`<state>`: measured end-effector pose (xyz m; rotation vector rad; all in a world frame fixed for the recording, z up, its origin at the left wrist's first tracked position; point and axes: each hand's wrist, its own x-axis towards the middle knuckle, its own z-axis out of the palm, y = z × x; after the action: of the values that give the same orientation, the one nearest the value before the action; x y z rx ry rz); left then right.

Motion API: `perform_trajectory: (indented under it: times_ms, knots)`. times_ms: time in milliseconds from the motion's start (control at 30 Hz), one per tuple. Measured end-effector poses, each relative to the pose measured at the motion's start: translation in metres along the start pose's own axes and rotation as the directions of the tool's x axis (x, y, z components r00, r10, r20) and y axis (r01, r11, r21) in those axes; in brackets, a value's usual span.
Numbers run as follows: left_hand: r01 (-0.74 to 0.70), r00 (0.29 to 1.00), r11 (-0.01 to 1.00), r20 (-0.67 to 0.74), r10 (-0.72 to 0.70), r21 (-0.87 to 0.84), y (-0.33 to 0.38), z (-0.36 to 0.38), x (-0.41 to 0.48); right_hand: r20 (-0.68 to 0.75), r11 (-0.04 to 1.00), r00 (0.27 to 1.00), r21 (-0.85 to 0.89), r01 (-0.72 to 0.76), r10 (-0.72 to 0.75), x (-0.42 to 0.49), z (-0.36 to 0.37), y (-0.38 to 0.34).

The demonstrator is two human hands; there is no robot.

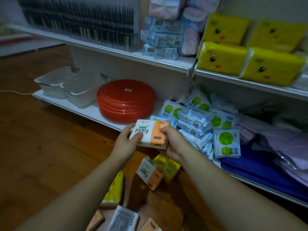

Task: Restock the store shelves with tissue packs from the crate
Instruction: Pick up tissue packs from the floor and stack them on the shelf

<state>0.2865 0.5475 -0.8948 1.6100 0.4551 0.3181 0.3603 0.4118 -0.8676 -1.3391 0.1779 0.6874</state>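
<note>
A white-and-orange tissue pack [148,133] is clamped between the left hand [129,141] and the right hand [171,140], fingers closed over its two ends, and is held in the air just in front of the bottom shelf [93,112]. The placing step appears to be in hand: the pack is poised between the red basins [125,100] and the pile of wipes [198,120]. For the next move, a bare patch of shelf would need to be chosen and the pack set down flat; more packs [150,172] lie below on the floor, and no crate can be made out.
</note>
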Motion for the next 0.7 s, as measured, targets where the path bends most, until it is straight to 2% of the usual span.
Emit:
perform_trajectory:
  times_ms: [67,167,200,267,333,433,500,567,700]
  knots:
    - [0.032,0.999,0.993,0.021,-0.030,-0.111,0.019,0.000,-0.002,0.039,0.992,0.994,-0.067,0.105,-0.103,-0.005,0.004,-0.012]
    - [-0.037,0.999,0.973,-0.009,0.036,-0.227,0.047,0.003,-0.006,0.030,0.940,0.953,-0.153,0.304,-0.303,-0.020,0.011,-0.030]
    - [-0.062,0.998,0.966,-0.026,0.058,-0.249,0.056,0.004,-0.008,-0.001,0.897,0.915,-0.200,0.394,-0.403,-0.026,0.013,-0.035]
    - [-0.125,0.992,0.950,-0.066,0.111,-0.285,0.076,0.009,-0.012,-0.034,0.769,0.796,-0.284,0.573,-0.605,-0.038,0.016,-0.049]
    - [-0.206,0.977,0.930,-0.110,0.180,-0.305,0.097,0.016,-0.017,0.039,0.640,0.693,-0.347,0.685,-0.720,-0.048,0.017,-0.062]
    - [-0.353,0.934,0.898,-0.165,0.318,-0.262,0.128,0.021,-0.029,0.214,0.503,0.638,-0.453,0.736,-0.740,-0.063,0.014,-0.083]
    - [-0.432,0.901,0.879,-0.148,0.408,-0.202,0.145,0.026,-0.041,0.265,0.435,0.611,-0.501,0.748,-0.745,-0.078,0.004,-0.099]
    - [-0.478,0.878,0.856,-0.112,0.465,-0.197,0.157,0.036,-0.054,0.272,0.370,0.562,-0.524,0.768,-0.781,-0.095,-0.012,-0.109]
    - [-0.491,0.861,0.846,0.036,0.508,-0.209,0.175,0.072,-0.077,0.218,0.332,0.518,-0.555,0.763,-0.827,-0.127,-0.061,-0.118]
